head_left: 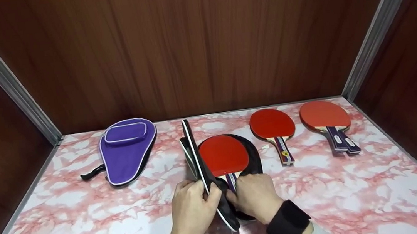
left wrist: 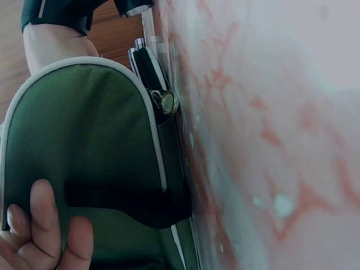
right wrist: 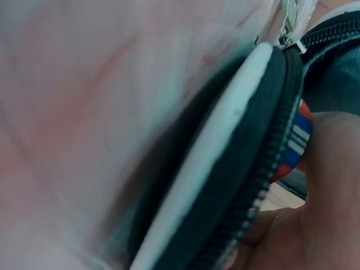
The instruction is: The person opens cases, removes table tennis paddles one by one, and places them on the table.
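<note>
black case (head_left: 215, 178) lies open mid-worktop (head_left: 318, 198), red paddle (head_left: 224, 156) inside. our left hand (head_left: 191, 208) pinches raised lid edge; right hand (head_left: 254, 199) grips paddle handle at case's near end. we judge seating step in hand; next calls for lid lowered, zip run round.

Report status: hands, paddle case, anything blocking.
Left hand grips the raised flap of the dark case. Right hand holds the handle end of the red paddle lying inside. Nothing blocking; purple case sits left.
</note>
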A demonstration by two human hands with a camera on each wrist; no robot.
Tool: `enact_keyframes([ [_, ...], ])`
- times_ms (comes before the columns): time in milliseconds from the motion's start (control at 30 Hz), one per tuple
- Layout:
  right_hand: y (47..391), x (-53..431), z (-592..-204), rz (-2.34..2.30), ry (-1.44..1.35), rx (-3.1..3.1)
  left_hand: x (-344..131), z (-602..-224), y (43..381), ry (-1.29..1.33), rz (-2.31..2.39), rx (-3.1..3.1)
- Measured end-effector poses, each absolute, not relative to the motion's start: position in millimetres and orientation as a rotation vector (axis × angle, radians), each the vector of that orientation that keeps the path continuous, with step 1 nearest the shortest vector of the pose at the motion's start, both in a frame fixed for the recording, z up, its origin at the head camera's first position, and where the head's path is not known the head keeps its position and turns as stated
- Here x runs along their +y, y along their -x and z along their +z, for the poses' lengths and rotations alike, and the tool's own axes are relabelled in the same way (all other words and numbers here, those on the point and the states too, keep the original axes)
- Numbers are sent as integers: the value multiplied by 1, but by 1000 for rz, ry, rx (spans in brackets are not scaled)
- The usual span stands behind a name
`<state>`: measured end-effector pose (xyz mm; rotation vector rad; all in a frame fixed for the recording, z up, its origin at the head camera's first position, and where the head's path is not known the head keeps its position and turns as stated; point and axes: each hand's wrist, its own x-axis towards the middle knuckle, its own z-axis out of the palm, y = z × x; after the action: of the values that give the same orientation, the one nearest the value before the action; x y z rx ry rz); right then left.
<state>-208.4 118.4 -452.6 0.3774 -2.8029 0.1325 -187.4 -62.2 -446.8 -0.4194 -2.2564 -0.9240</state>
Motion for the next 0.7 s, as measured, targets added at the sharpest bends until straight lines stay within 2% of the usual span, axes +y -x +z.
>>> enact_keyframes([
  [700,211,120,-454,119,-441,-2760,-62,-447,188,428,-929,-2241],
])
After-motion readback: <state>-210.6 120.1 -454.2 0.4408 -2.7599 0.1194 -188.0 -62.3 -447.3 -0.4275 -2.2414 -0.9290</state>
